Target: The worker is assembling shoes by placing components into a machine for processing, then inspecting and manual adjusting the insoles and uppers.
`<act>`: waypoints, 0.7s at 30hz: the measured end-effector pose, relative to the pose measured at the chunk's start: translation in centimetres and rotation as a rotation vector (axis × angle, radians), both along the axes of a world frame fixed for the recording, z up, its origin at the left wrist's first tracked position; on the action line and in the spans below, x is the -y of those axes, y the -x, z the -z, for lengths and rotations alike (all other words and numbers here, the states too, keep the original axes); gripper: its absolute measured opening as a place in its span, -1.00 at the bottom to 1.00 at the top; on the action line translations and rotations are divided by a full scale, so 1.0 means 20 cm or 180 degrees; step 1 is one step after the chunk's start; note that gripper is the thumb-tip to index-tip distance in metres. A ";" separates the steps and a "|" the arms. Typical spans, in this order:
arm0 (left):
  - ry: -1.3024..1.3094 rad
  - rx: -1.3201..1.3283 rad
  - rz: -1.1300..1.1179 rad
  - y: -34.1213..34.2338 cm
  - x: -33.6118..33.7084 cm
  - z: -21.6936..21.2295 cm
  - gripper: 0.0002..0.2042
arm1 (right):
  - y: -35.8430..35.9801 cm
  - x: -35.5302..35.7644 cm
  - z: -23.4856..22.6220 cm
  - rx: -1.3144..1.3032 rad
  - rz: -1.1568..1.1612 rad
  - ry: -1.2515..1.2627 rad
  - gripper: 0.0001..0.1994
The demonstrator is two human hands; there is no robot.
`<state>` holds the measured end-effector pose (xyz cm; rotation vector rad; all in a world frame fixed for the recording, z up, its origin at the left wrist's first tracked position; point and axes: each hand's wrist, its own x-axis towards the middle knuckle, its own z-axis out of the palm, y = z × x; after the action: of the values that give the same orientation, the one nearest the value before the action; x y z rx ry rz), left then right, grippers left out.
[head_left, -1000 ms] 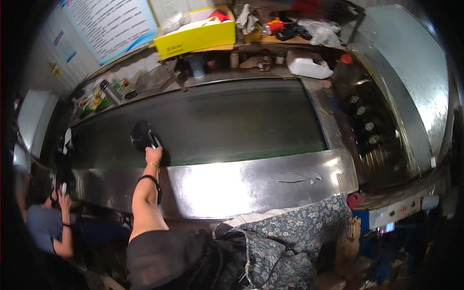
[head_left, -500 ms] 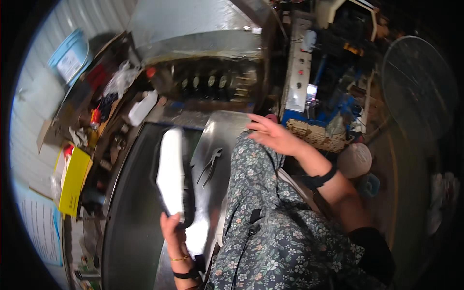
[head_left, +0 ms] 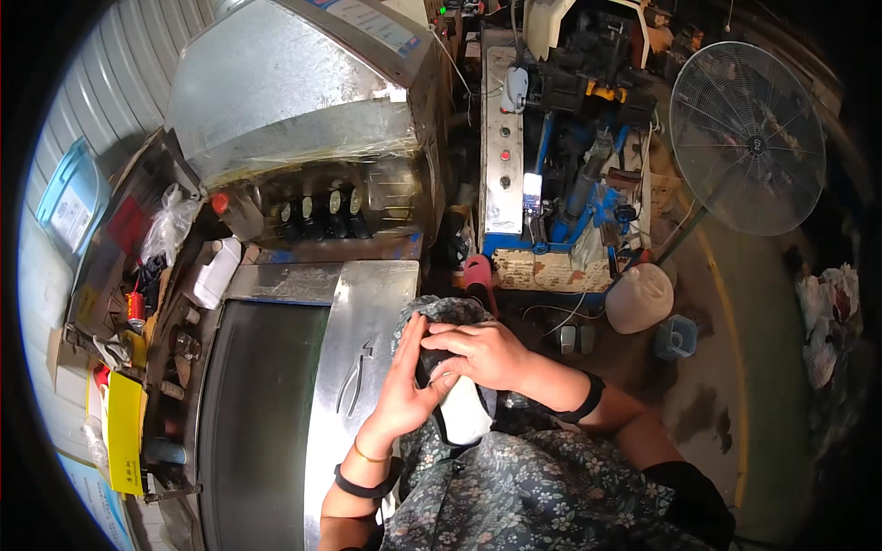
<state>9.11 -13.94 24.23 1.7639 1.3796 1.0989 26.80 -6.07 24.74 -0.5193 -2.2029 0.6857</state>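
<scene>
A shoe (head_left: 466,415) with a white underside and dark sides rests in my lap against the floral apron (head_left: 542,468). My left hand (head_left: 404,381) is closed along its left side, fingers pointing up toward the far end. From the right, my right hand (head_left: 487,356) reaches over that far end, its fingers meeting those of the left. Both hands hide most of the dark part. Pliers (head_left: 349,384) lie on the metal plate (head_left: 372,298) just left of my left hand.
A dark belt (head_left: 262,395) runs left of the plate, below a metal-hooded machine (head_left: 294,101). Cluttered shelving with a yellow box (head_left: 125,432) lines the left side. At the right stand a blue-framed machine (head_left: 528,246), a large fan (head_left: 749,138) and a whitish jug (head_left: 638,298).
The shoe has moved from over the belt at the left into my lap. My right hand has come down from the air and joined my left hand on it.
</scene>
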 end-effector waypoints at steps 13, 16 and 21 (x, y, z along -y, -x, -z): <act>-0.0261 -0.0042 -0.0604 -0.07 -0.21 0.19 -0.26 | -0.06 -0.18 0.20 -0.0575 -0.0237 0.1383 -0.42; -0.0189 0.0149 -0.0464 -0.05 -0.25 0.15 -0.34 | -0.25 0.06 0.52 0.0511 0.0349 0.0884 -0.55; 0.0373 0.0741 -0.0677 -0.10 -0.40 0.13 -0.46 | -0.27 -0.03 0.54 -0.0417 0.0246 0.2799 -0.76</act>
<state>11.20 -5.95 21.69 1.3822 1.4769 1.2640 32.12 -5.49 13.86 -0.9453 -1.6612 1.5967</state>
